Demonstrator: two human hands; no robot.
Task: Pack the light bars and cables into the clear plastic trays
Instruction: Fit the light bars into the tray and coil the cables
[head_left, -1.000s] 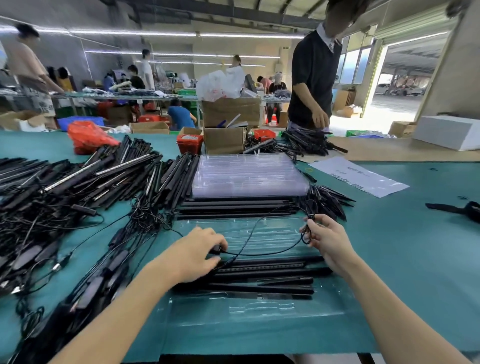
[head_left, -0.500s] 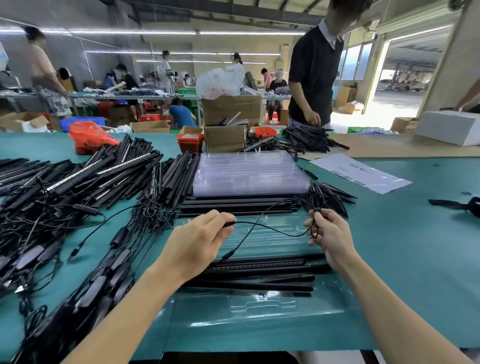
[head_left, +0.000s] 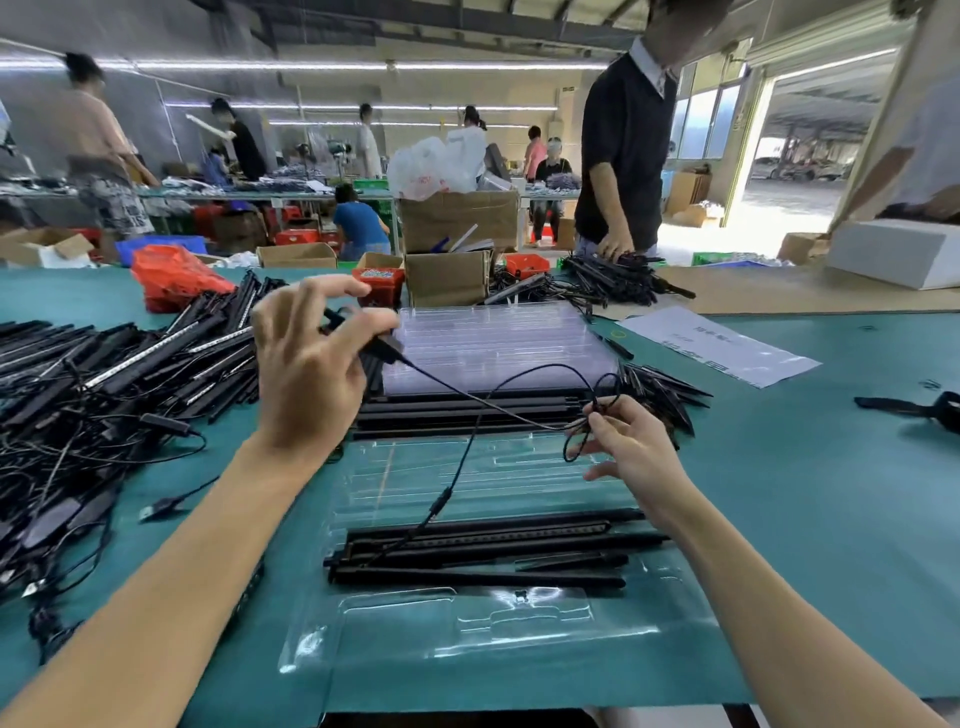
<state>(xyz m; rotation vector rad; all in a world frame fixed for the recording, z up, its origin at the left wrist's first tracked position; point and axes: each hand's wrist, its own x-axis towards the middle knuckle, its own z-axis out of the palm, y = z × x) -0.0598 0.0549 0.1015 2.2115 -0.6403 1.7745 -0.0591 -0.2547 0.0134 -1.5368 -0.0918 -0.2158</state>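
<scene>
Winding up a thin black cable (head_left: 498, 402) seems to be the step in hand: the left hand (head_left: 311, 369) is raised, pinching the cable's plug end between thumb and fingers, while the right hand (head_left: 631, 447) pinches a small loop of the same cable just above the open clear tray (head_left: 467, 623). That tray lies on the green surface (head_left: 831, 493) in front of the person and already carries a few black light bars (head_left: 483, 545) across its middle; the cable trails down to them, and its far slots look unfilled. Much remains, I judge: a big tangled heap of bars and leads (head_left: 104, 395) sits to the left, and a stack of empty trays (head_left: 493, 343) waits beyond, resting on more bars. Loose leads near the left forearm could snag. Another worker (head_left: 623, 156) sorts bars across the surface.
</scene>
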